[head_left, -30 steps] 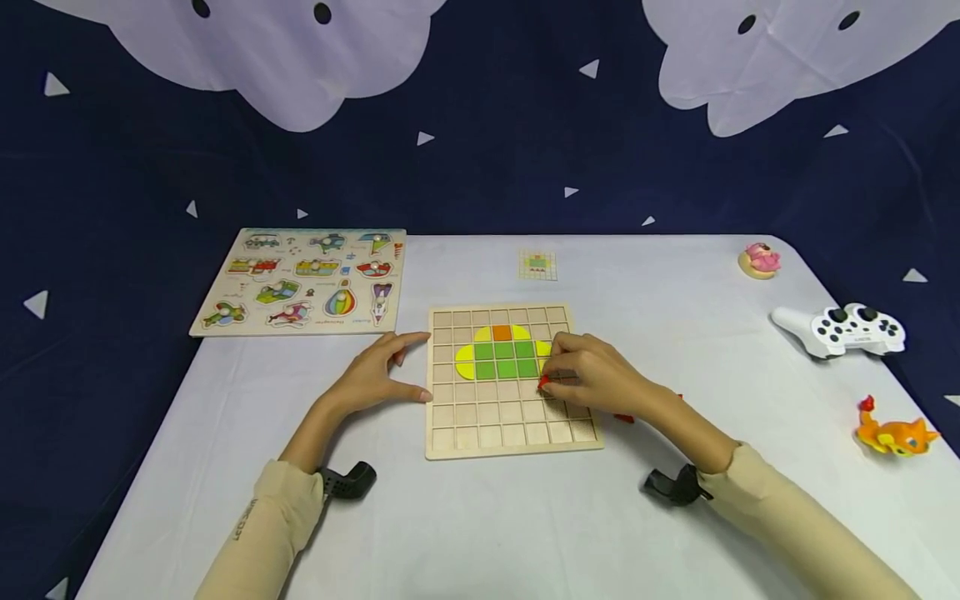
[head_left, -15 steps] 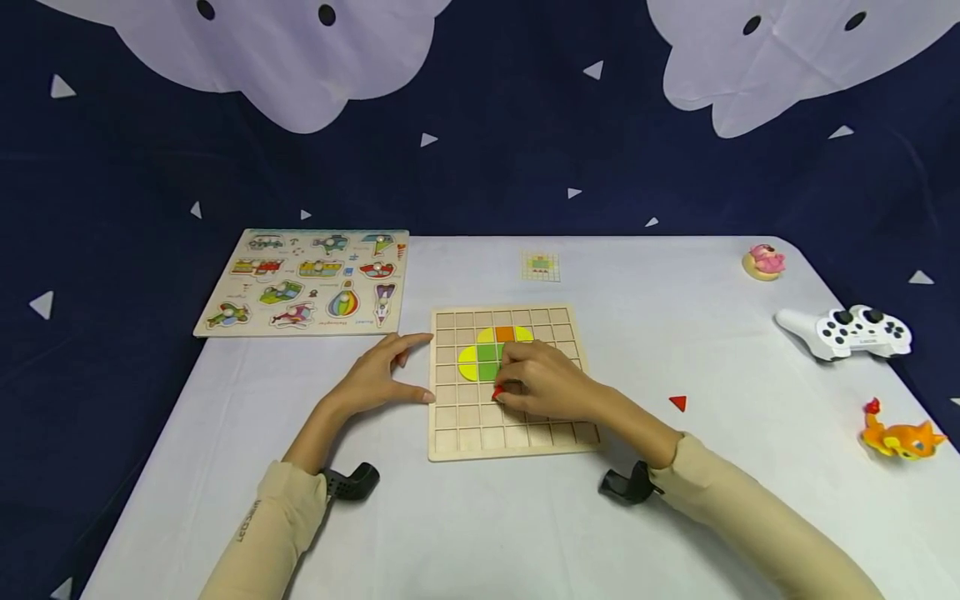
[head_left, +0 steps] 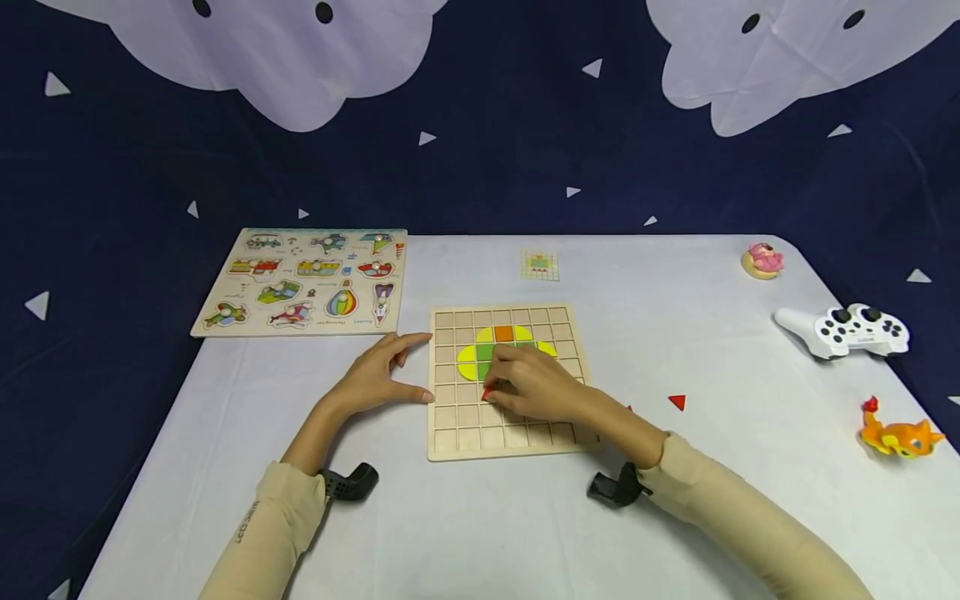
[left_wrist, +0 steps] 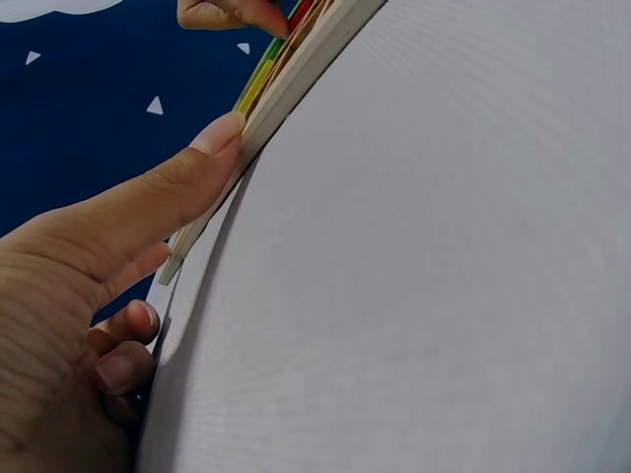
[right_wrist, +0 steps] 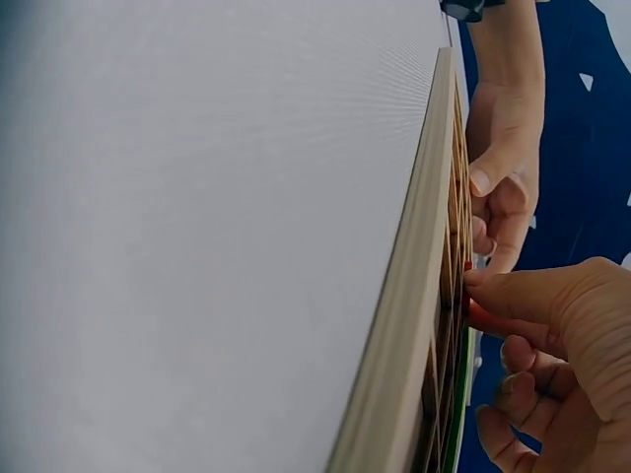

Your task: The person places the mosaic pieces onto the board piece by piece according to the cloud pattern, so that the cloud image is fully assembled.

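Observation:
A square wooden grid board (head_left: 457,437) lies mid-table, with green square tiles (head_left: 485,352), yellow rounded tiles (head_left: 467,364) and an orange square tile (head_left: 503,333) set in its upper cells. My right hand (head_left: 540,383) reaches over the board and pinches a small red triangle tile (head_left: 486,392) between thumb and forefinger, just below the green row. Part of the pattern is hidden under that hand. My left hand (head_left: 375,375) touches the board's left edge with thumb and forefinger spread apart; in the left wrist view the thumb (left_wrist: 212,138) rests along the rim.
Another red triangle tile (head_left: 677,402) lies right of the board, and a bit of red shows behind the right forearm. A small pattern card (head_left: 540,265) lies behind the board. Around them are a vehicle puzzle (head_left: 315,292), a white game controller (head_left: 843,331), an orange figure (head_left: 900,437) and a pink figure (head_left: 763,260).
My right hand has moved left across the board with the red triangle tile, then slightly further left. A red triangle on the table has come into view. My left hand has stayed at the edge.

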Demonstrator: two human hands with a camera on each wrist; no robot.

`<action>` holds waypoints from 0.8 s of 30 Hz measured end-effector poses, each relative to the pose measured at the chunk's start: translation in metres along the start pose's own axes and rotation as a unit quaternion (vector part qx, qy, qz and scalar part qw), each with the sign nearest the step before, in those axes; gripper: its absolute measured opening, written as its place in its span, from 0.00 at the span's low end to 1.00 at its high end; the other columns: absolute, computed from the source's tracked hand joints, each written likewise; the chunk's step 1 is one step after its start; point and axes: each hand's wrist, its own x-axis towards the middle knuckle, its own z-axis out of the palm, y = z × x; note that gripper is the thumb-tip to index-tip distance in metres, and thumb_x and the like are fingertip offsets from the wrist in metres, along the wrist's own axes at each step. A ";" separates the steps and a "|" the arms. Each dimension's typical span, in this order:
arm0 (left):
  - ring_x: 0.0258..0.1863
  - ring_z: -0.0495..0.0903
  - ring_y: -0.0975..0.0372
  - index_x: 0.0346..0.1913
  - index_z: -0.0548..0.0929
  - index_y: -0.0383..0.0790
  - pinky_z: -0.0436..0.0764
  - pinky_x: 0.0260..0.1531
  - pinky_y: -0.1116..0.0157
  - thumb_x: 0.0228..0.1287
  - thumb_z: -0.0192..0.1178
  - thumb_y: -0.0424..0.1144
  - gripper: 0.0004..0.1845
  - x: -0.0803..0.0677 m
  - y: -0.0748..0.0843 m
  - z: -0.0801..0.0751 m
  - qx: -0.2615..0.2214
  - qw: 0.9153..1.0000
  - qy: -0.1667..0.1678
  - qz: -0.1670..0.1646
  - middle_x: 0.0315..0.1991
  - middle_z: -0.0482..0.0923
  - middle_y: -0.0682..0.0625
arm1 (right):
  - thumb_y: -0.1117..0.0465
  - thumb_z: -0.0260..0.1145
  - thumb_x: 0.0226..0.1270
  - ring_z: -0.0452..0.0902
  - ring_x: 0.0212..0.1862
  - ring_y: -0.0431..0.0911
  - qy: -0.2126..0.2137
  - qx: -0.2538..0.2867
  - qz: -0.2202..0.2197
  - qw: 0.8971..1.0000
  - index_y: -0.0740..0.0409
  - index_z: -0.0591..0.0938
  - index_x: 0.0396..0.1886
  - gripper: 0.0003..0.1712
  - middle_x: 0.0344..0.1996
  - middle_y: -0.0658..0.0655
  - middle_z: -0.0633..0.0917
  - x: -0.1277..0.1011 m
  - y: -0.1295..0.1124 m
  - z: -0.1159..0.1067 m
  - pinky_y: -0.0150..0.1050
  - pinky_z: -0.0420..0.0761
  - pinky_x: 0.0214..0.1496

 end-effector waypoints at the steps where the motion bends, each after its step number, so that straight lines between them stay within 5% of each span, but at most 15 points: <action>1: 0.35 0.63 0.58 0.70 0.72 0.48 0.61 0.38 0.60 0.41 0.82 0.50 0.49 0.000 0.000 0.000 0.000 1.000 0.000 0.000 0.36 0.63 0.50 | 0.56 0.72 0.63 0.70 0.32 0.38 -0.001 0.008 0.004 1.000 0.53 0.89 0.36 0.06 0.33 0.46 0.78 0.000 0.000 0.000 0.44 0.76 0.52; 24: 0.36 0.63 0.58 0.70 0.72 0.49 0.61 0.38 0.59 0.41 0.81 0.52 0.49 0.000 -0.001 0.000 0.018 1.000 0.002 0.002 0.36 0.63 0.49 | 0.55 0.71 0.64 0.75 0.34 0.37 0.010 0.012 0.008 1.000 0.52 0.89 0.37 0.06 0.33 0.47 0.80 -0.007 0.000 -0.005 0.42 0.75 0.49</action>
